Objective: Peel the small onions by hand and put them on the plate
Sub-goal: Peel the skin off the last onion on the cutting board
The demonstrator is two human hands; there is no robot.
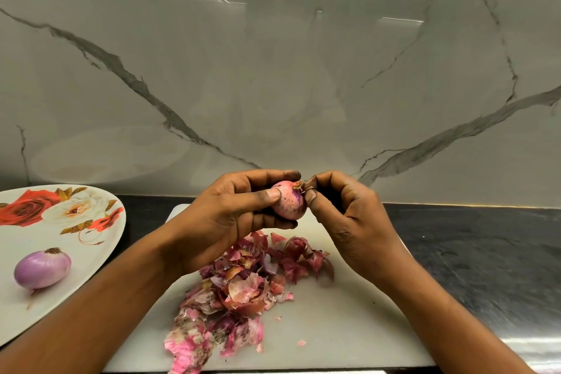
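Note:
My left hand (236, 212) grips a small pink onion (288, 202) above the white cutting board (349, 328), thumb across its front and fingers curled behind. My right hand (349, 215) pinches the dry brown tip of the onion's skin between thumb and forefinger. A peeled purple onion (42, 268) lies on the white plate (100, 252) with red rose print at the left.
A heap of pink and purple onion skins (243, 288) covers the middle of the cutting board under my hands. The board lies on a dark stone counter (485, 252). A grey marble wall (273, 70) rises right behind it.

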